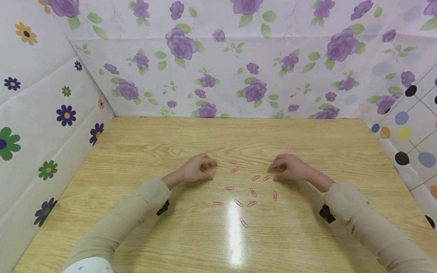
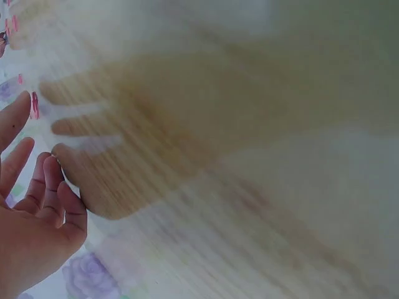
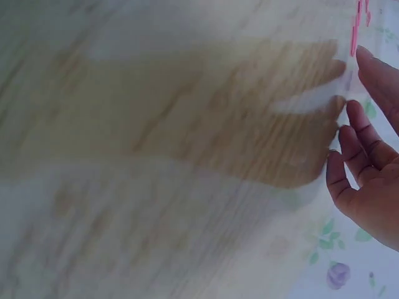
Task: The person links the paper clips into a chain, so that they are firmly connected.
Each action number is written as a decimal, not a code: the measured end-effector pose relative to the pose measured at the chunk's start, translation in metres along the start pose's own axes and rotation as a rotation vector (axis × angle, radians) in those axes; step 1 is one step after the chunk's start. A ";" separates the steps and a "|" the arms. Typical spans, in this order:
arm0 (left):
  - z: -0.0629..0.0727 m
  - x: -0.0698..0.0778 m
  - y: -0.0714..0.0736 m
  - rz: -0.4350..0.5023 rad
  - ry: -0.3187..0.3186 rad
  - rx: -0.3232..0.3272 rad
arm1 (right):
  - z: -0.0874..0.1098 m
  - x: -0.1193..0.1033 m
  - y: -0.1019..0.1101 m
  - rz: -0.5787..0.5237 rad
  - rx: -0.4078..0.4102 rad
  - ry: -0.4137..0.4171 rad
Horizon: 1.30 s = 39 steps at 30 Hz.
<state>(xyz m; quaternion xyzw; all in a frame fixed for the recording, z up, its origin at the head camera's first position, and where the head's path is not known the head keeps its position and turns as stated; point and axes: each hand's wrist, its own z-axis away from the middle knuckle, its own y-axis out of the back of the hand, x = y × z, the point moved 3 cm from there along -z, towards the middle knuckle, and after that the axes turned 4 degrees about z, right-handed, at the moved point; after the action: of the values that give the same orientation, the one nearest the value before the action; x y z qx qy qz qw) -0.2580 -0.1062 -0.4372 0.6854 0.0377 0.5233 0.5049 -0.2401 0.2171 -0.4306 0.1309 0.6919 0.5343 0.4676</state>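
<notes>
Several pink paper clips [image 1: 229,188] lie scattered on the wooden table. My left hand [image 1: 198,168] rests at their left side, thumb and fingers apart around one paper clip [image 1: 214,174] without visibly pinching it. On the other side, my right hand [image 1: 290,167] has its thumb and fingers spread beside another paper clip [image 1: 267,177]. In the left wrist view, the left hand [image 2: 40,199] touches the tabletop with its outer fingers, and a pink clip [image 2: 34,106] is close to a fingertip. The right wrist view has the right hand [image 3: 374,156] similarly placed near pink clips [image 3: 354,40].
The wooden table [image 1: 153,227] has a glossy surface with a bright reflection in front. A purple-flowered sheet [image 1: 211,76] stands along its back edge. A flower-print sheet [image 1: 37,113] borders the left, and a dotted sheet [image 1: 413,132] the right.
</notes>
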 end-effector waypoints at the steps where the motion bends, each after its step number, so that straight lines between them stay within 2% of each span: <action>1: 0.000 0.001 0.000 0.003 0.000 0.001 | -0.001 0.000 -0.001 -0.017 -0.001 -0.005; 9: 0.002 0.008 0.000 -0.004 0.003 0.006 | -0.005 -0.003 -0.006 -0.120 -0.014 -0.031; 17: -0.003 0.012 -0.001 -0.025 0.015 -0.022 | -0.007 -0.007 -0.010 -0.111 -0.002 -0.048; 23: -0.007 0.012 -0.003 0.059 0.041 -0.066 | -0.006 -0.006 -0.013 -0.097 0.003 -0.021; 30: -0.007 0.013 -0.003 0.132 0.033 -0.063 | -0.003 -0.010 -0.012 -0.080 0.009 -0.025; 34: -0.005 0.017 -0.004 0.186 0.002 -0.064 | 0.000 -0.010 -0.010 -0.104 0.005 -0.056; 39: -0.001 0.023 -0.003 0.180 -0.060 -0.046 | 0.003 -0.012 -0.007 -0.140 -0.009 -0.097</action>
<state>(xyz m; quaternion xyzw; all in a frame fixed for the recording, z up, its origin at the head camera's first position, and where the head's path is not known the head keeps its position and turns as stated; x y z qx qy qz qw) -0.2472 -0.0914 -0.4239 0.6895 -0.0514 0.5466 0.4725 -0.2296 0.2079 -0.4307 0.1058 0.6736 0.4964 0.5372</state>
